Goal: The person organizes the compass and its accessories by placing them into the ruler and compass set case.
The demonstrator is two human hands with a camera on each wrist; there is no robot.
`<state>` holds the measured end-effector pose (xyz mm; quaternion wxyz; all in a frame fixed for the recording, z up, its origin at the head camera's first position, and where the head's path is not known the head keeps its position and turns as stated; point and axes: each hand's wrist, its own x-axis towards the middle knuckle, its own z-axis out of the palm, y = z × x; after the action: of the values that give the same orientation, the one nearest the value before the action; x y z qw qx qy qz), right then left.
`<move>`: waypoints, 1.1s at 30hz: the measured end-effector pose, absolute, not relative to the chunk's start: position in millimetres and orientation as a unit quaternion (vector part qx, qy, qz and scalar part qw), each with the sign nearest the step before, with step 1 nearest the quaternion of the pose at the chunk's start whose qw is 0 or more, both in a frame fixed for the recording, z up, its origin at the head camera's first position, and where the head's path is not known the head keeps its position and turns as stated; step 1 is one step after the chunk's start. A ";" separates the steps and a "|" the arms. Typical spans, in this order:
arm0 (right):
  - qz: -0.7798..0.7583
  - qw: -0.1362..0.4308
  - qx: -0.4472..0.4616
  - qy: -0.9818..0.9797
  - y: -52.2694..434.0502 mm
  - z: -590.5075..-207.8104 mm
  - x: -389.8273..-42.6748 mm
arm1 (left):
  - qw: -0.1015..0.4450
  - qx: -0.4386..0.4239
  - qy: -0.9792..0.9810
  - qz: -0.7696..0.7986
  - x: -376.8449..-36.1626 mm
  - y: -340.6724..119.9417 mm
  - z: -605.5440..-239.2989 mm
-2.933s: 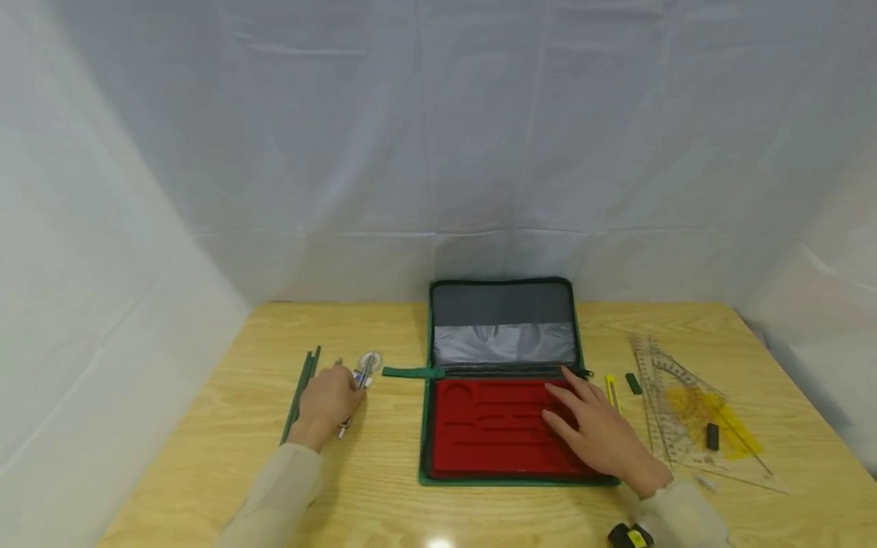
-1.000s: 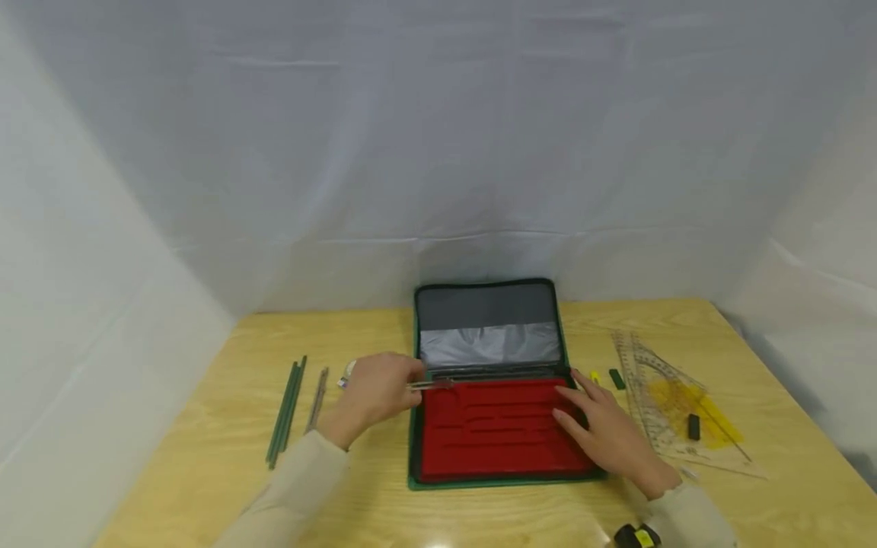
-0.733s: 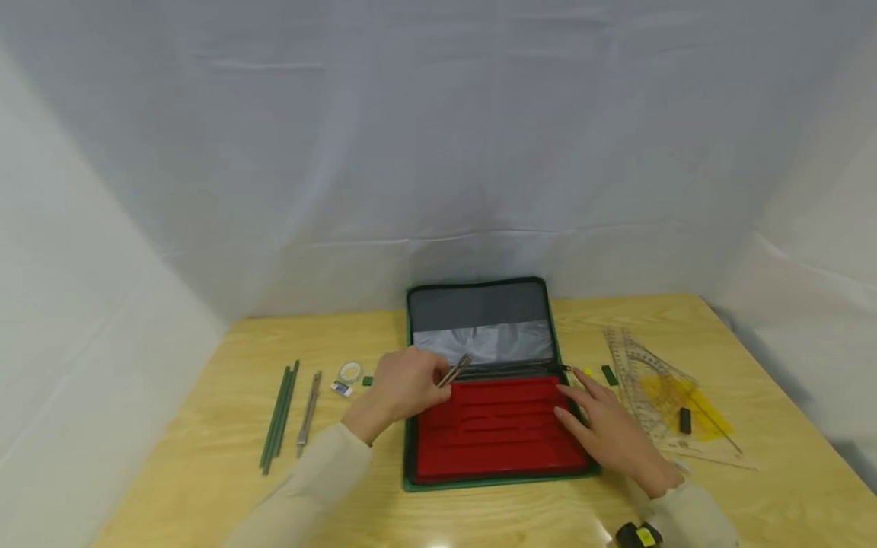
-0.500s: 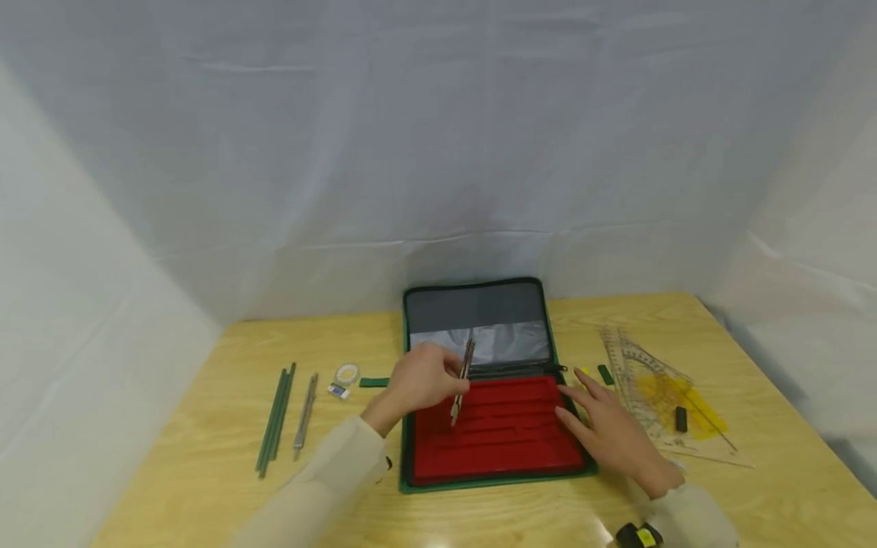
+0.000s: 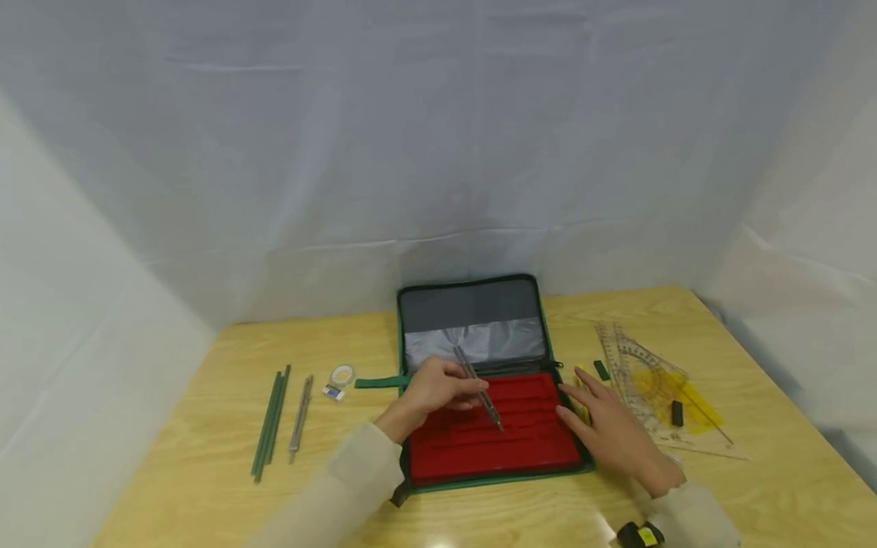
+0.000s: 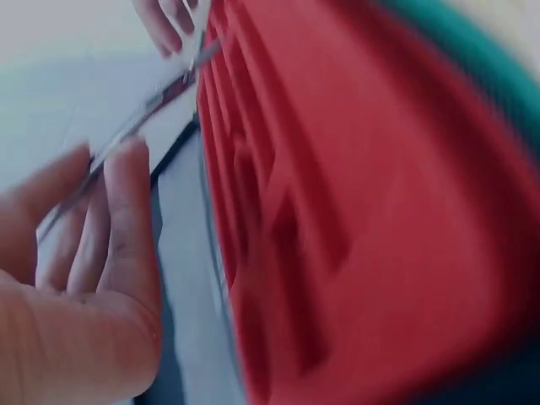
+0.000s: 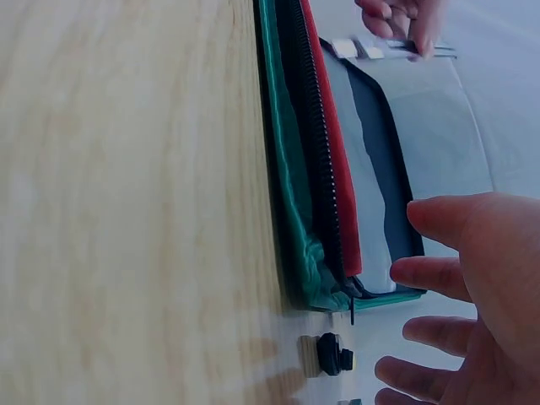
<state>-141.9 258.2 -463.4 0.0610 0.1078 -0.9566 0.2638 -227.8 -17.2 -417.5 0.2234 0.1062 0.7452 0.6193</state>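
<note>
An open green zip case lies on the wooden table, its red moulded tray toward me and its grey lid pocket behind. My left hand pinches a slim metal compass over the tray's upper left part; the compass slants down to the right. In the left wrist view the left hand's fingers hold the compass beside the red tray. My right hand lies flat with straight fingers on the case's right edge. The right wrist view shows the right hand's fingers spread beside the case's zip.
Left of the case lie green pencils, a metal tool, a small clear round box and a green strap. Clear set squares, a yellow protractor and small dark pieces lie to the right. White cloth walls surround the table.
My left hand picked the compass up from the left of the case, carried it right over the red tray and turned it. The right hand stayed by the case's right edge.
</note>
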 end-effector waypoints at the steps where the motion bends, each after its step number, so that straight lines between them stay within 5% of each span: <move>1: 0.265 0.060 0.108 -0.956 258.3 -463.4 -141.9 | 0.229 0.086 0.723 0.646 -227.5 -15.1 -419.9; 16: 0.262 0.065 0.101 -0.958 260.5 -468.0 -143.1 | 0.258 -0.100 0.504 0.818 -199.8 21.3 -444.6; 33: 0.267 0.063 0.104 -0.956 260.8 -465.0 -142.2 | 0.244 -0.160 0.501 0.815 -170.9 39.1 -440.9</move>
<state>-142.2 260.8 -465.0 0.0626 0.1035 -0.9562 0.2667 -170.9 39.1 -440.9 0.2445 -0.1597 0.5006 0.8150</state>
